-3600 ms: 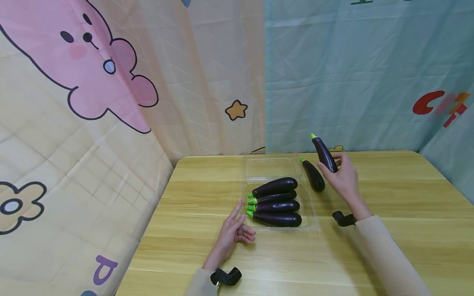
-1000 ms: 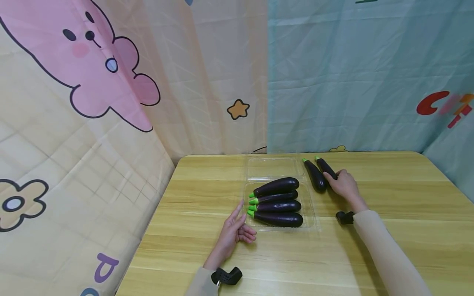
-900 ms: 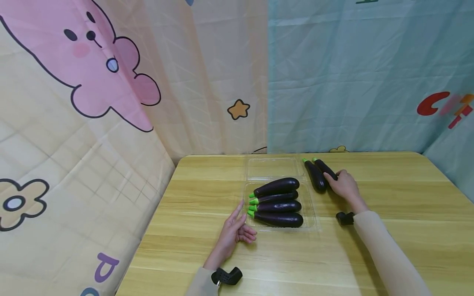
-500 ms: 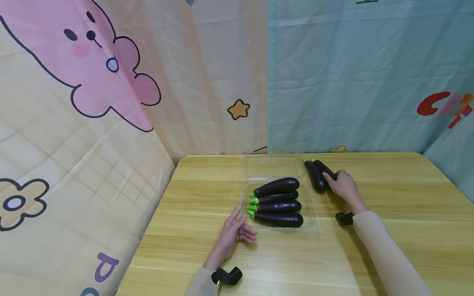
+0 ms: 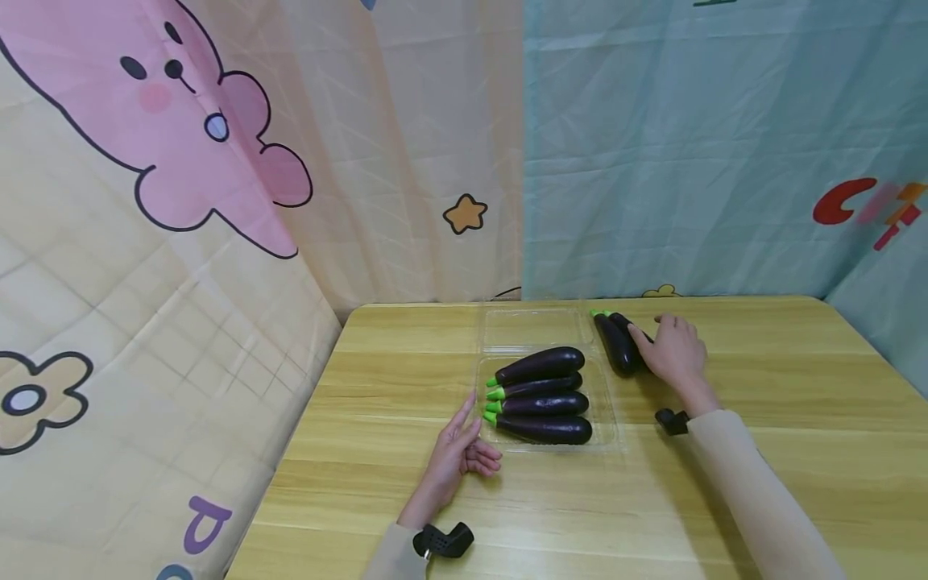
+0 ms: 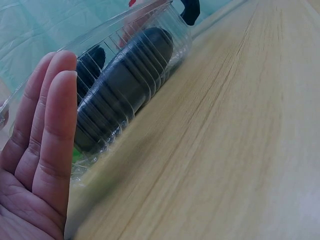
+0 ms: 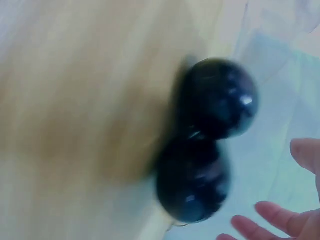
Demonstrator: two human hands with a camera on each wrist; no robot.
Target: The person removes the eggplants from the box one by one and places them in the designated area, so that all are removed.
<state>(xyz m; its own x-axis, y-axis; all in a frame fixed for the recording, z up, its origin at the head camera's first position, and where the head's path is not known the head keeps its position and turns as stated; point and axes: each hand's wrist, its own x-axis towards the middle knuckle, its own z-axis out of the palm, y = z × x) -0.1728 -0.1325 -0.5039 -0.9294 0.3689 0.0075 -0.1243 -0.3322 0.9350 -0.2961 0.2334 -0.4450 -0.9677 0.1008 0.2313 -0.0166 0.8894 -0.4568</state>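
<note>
Two dark purple eggplants lie side by side on the table right of a clear plastic box, green stems toward the back. My right hand is just right of this pair. In the right wrist view its fingers are spread, with a gap from the rounded eggplant ends, and hold nothing. Several more eggplants lie in a stack of rows inside the box, stems to the left. My left hand rests at the box's front left corner, fingers straight along its ribbed wall.
The box's clear lid lies folded back behind it. A wooden table carries everything, its back edge close to a printed curtain. Another curtain hangs along the left side.
The right hand has set its eggplant down beside the other one, slid it left against it, and just let go, fingers opening. The left hand and the box have stayed put.
</note>
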